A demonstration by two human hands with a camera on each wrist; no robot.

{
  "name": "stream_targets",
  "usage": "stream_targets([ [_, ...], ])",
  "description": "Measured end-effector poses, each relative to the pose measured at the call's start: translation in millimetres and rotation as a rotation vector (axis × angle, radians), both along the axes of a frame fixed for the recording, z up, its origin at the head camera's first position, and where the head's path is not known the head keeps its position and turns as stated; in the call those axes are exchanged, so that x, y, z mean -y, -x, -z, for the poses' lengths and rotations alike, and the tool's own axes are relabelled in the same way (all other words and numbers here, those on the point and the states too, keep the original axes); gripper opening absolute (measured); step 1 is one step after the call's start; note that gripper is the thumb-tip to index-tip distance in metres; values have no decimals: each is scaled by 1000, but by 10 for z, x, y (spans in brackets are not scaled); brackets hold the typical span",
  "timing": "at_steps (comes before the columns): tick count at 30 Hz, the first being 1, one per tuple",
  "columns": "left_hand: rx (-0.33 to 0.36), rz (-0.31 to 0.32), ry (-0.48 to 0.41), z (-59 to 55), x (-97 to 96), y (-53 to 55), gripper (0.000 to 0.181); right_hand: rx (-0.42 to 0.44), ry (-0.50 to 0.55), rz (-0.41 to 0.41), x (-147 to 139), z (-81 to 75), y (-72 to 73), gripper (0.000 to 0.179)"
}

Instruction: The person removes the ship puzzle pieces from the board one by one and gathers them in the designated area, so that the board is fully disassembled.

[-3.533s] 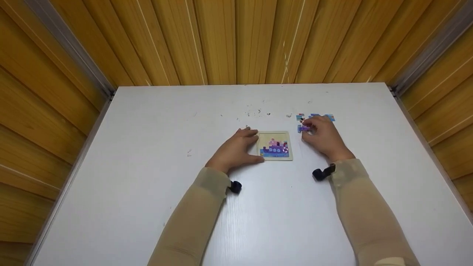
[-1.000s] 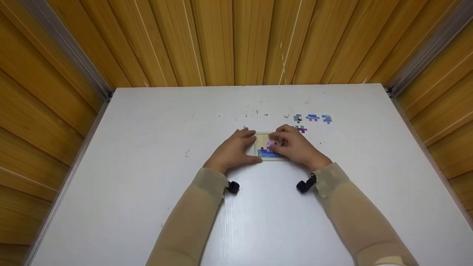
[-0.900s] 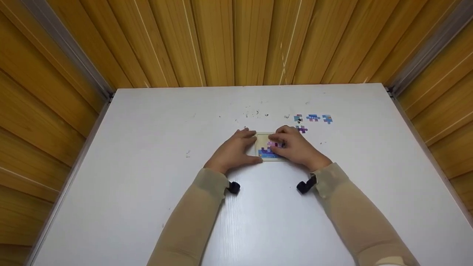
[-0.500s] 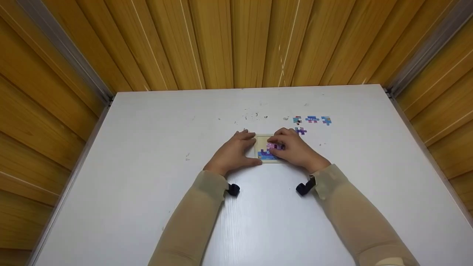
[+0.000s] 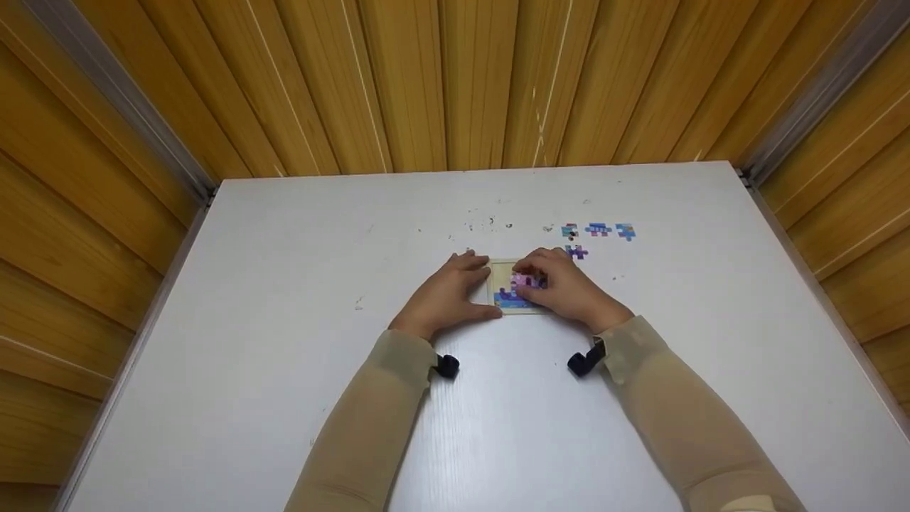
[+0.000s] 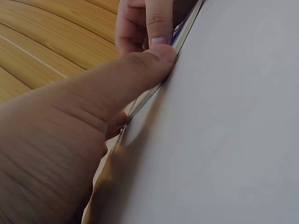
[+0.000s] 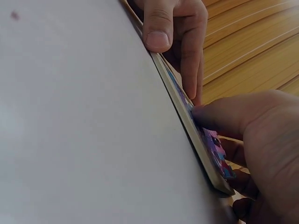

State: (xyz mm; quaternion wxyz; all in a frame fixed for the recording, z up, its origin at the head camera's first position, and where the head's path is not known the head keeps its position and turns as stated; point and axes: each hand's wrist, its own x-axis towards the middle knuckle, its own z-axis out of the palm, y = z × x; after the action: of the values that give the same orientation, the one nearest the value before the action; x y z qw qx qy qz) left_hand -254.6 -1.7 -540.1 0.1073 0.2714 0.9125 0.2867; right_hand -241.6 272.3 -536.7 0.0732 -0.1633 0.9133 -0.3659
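Observation:
A small pale-rimmed puzzle tray (image 5: 506, 261) lies on the white table, with blue and purple pieces along its near side. My left hand (image 5: 449, 297) grips its left end, thumb on the near edge and fingers at the far left; the left wrist view shows the thumb pressed on the rim (image 6: 145, 101). Over the tray's right part, my right hand (image 5: 567, 288) pinches a pink-and-purple puzzle piece (image 7: 216, 148) between thumb and fingers. In the right wrist view that piece stands tilted above the rim. The right hand hides the tray's right side in the head view.
Several loose puzzle pieces (image 5: 598, 230) lie beyond the right hand, one purple piece (image 5: 576, 252) close to its knuckles. Dark specks (image 5: 491, 221) mark the table behind the tray. A wood-look panel wall (image 5: 412, 85) rises at the table's far edge.
My right hand has come left from the loose pieces to the tray, carrying a purple piece. Over the last second it shifts only slightly there; the left hand keeps its place on the tray.

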Motion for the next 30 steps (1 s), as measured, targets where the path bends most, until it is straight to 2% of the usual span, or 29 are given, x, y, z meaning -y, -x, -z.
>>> stream_targets([
  [18,-13,10,7,-5,-7,4,90,-92,21,-67,-48,50,9,49],
  [25,6,4,7,-3,-6,4,91,-36,12,-53,-47,36,-1,52],
  [30,0,5,11,-12,-3,7,92,-50,3,-51,-51,51,18,50],
])
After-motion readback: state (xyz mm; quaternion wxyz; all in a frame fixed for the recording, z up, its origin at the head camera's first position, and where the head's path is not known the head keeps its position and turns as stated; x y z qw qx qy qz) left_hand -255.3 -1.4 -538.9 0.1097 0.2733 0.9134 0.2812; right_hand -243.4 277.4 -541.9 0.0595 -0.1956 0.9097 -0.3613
